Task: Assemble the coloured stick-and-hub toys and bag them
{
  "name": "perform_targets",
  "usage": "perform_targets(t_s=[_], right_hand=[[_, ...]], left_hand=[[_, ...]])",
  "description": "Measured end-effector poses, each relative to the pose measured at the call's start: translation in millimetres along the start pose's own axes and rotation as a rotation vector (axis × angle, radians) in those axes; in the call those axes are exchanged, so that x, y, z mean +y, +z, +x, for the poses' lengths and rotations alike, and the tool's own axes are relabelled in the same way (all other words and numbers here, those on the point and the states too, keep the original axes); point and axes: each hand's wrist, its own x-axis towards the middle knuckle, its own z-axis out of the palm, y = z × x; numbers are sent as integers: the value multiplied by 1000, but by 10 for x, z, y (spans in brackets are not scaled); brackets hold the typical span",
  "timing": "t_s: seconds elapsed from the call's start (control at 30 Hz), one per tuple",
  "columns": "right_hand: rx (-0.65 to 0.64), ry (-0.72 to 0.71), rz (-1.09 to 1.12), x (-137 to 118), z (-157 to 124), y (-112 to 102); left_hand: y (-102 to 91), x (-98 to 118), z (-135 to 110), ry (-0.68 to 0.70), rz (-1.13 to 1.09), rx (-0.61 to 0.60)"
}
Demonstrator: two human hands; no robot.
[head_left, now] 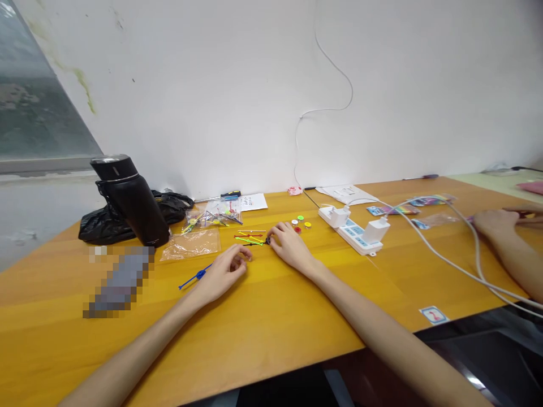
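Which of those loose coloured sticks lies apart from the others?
The blue stick, beside the left hand; the other loose sticks lie grouped together near the right hand.

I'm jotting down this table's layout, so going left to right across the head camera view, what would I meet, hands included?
Black bottle, blue stick piece, the person's left hand, the person's right hand, white power strip, small sticker, another person's hand.
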Motion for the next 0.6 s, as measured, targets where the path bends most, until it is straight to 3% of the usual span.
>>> perform_targets(t_s=[0.17, 0.27, 0.43, 0.53, 0.6], right_hand=[[-11, 30, 135, -40, 12, -21], [-11, 30, 344, -92, 24, -27], [-205, -56, 718, -288, -21, -10], [-305, -57, 809, -366, -46, 8], [-291, -31, 797, -348, -43, 21]], left_hand=[[17, -59, 4, -15, -39, -3], [44, -99, 8, -52, -156, 10], [65, -108, 13, -67, -311, 10], [32, -94, 31, -61, -348, 5], [6, -86, 50, -63, -377, 33]])
